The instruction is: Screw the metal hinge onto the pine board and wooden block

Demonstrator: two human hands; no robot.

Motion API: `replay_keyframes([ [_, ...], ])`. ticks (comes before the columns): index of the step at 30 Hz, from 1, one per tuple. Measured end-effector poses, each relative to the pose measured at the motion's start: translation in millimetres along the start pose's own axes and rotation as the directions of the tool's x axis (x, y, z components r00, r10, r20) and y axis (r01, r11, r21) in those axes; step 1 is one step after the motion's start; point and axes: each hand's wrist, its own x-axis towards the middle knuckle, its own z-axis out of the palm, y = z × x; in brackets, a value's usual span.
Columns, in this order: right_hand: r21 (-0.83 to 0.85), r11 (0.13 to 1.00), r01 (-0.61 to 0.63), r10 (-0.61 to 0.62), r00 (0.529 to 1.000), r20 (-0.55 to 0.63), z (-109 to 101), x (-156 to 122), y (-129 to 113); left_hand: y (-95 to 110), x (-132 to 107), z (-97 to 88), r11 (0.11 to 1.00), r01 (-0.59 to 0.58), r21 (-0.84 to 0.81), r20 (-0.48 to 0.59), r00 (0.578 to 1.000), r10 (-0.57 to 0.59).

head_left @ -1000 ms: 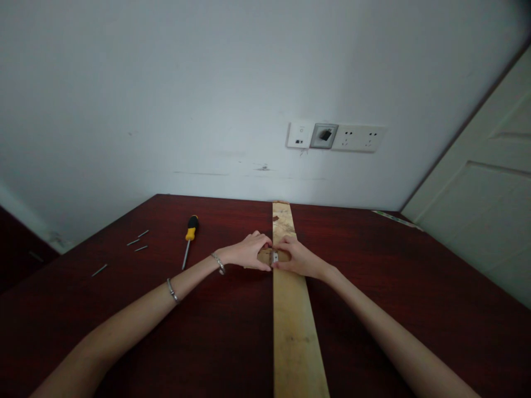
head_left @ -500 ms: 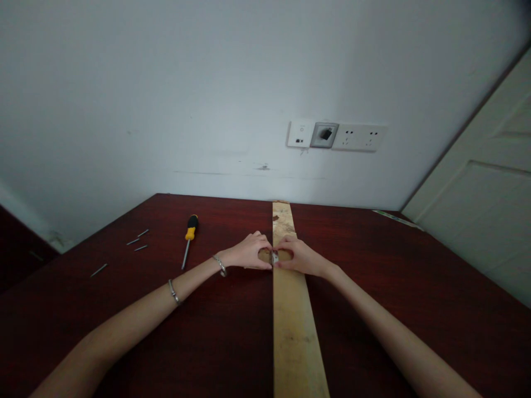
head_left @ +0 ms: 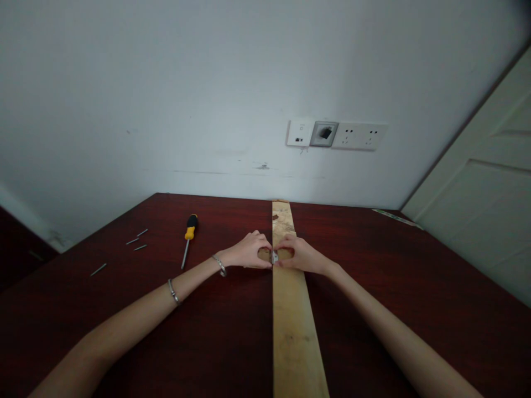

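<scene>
A long pale wooden board [head_left: 293, 331] runs from near me to the wall. At its left edge sits a small metal bracket [head_left: 275, 257], possibly a hinge; my fingers cover most of it. My left hand [head_left: 249, 251] pinches it from the left, thumb and fingers curved round. Tan wood [head_left: 264, 255] shows inside that curve, under the left hand. From the right, my right hand [head_left: 302, 256] pinches the same metal piece, resting on the board's top.
Left of my hands lies a yellow-and-black screwdriver [head_left: 191, 228]. Several screws or nails [head_left: 98, 270] lie farther left on the dark red table [head_left: 178, 354]. Wall sockets [head_left: 360, 136] are above the back edge. A thin strip [head_left: 397, 219] lies at the back right, near a white door [head_left: 485, 210].
Hardly anything differs. Both hands keep their places at the metal bracket, and the view has shifted very slightly.
</scene>
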Motion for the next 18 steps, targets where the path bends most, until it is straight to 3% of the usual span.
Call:
replay_keyframes([
  [7, 0.001, 1.0, -0.013, 0.013, 1.0, 0.008, -1, 0, -1, 0, -1, -1.4, 1.0, 0.016, 0.021, 0.026, 1.0, -0.017],
  [18, -0.02, 0.999, -0.033, 0.034, 0.999, 0.021, -3, -1, 5, -4, -9, -27.6, 0.983, 0.122, 0.135, 0.186, 0.972, -0.146],
])
